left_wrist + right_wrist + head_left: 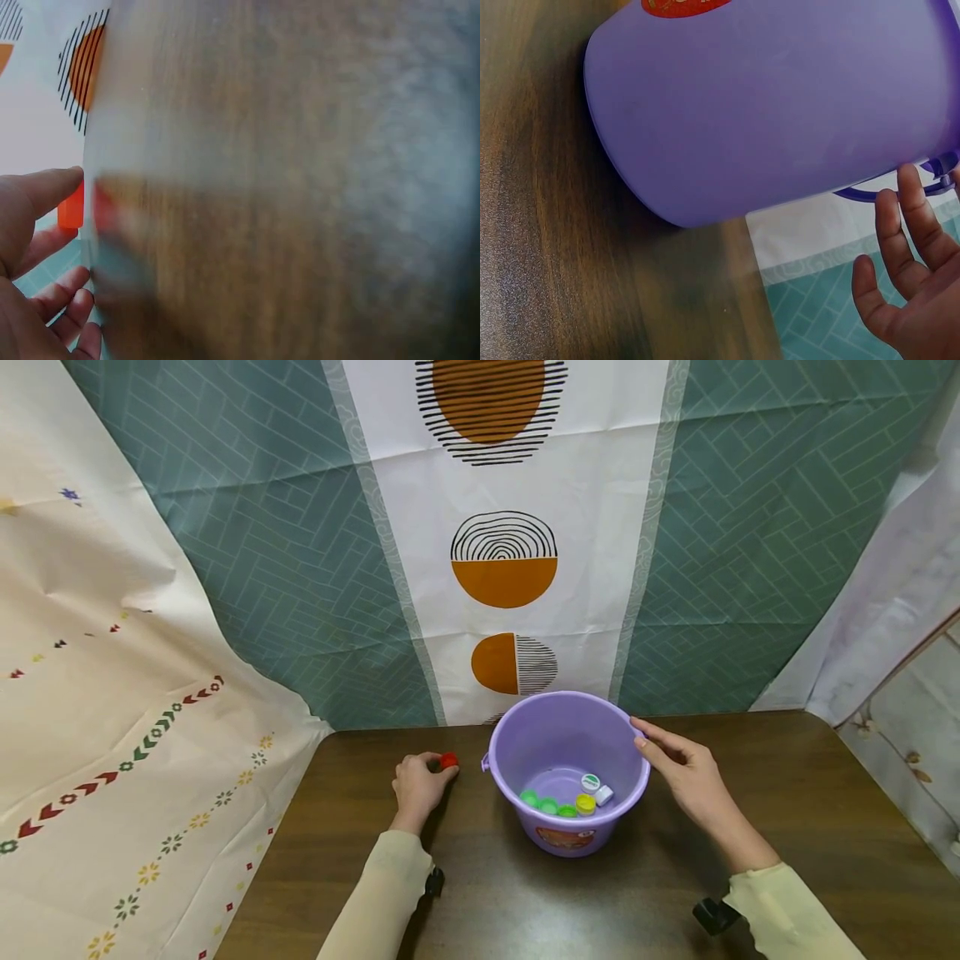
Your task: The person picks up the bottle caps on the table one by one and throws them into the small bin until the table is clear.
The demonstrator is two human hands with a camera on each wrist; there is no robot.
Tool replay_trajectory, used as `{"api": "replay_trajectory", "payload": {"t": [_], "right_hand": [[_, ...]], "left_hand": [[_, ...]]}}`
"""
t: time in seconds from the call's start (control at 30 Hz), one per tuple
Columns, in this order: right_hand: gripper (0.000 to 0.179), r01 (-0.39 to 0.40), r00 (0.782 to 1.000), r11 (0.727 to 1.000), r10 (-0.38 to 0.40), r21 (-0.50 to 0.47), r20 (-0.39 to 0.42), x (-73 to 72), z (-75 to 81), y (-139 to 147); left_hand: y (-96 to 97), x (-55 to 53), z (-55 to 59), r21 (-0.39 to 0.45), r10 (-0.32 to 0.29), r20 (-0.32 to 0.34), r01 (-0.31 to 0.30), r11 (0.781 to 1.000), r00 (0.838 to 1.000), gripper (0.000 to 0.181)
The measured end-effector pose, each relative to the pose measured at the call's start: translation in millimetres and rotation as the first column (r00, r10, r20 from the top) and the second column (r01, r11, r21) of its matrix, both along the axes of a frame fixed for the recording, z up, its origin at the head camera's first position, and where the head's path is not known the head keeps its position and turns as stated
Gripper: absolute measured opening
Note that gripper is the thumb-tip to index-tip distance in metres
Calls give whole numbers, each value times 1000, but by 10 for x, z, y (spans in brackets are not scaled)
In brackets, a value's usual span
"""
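My left hand point(420, 789) pinches a small red bottle cap point(448, 761) between thumb and fingertips, low over the table left of the bucket. In the left wrist view the same red cap point(71, 206) shows between thumb and forefinger, the other fingers loosely bent. A purple bucket point(567, 710) stands upright, and my right hand point(690, 777) holds its right rim with thumb and forefinger. Several green caps point(548, 806), a yellow cap point(586, 804) and white caps point(590, 783) lie inside on its bottom. The right wrist view shows the other right fingers point(915, 240) beside the bucket's handle point(859, 195).
The brown wooden table point(487, 910) stretches under both arms. Behind it hangs a green and white patterned cloth point(517, 568). A cream flowered cloth point(150, 735) borders the left side, and pale sheeting point(900, 568) hangs at the right.
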State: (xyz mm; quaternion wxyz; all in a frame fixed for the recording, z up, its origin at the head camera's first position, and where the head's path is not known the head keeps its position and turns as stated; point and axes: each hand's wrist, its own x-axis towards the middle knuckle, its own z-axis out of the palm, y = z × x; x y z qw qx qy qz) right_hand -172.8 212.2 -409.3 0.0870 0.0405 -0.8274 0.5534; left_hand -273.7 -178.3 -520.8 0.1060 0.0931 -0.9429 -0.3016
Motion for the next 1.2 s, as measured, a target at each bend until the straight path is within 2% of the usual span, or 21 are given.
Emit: {"api": "replay_trajectory", "payload": {"t": [0.37, 0.47, 0.83, 1.07, 1.2], "right_hand": [[42, 1, 1000, 999, -1, 36, -9, 27, 7, -10], [42, -2, 1000, 999, 2, 43, -14, 15, -8, -1], [42, -1, 1000, 1000, 1, 18, -14, -171, -318, 123], [43, -15, 1000, 1000, 15, -9, -16, 10, -18, -8], [43, -9, 1000, 1000, 9, -3, -15, 6, -22, -5]], "left_hand": [[-28, 57, 32, 117, 39, -13, -37, 992, 999, 36], [-25, 72, 56, 138, 39, -39, -33, 990, 998, 34], [13, 122, 199, 214, 4, -169, 32, 976, 986, 29], [60, 160, 292, 232, 0, -213, 51, 971, 977, 29], [86, 179, 344, 245, -14, -247, 76, 966, 969, 28]]}}
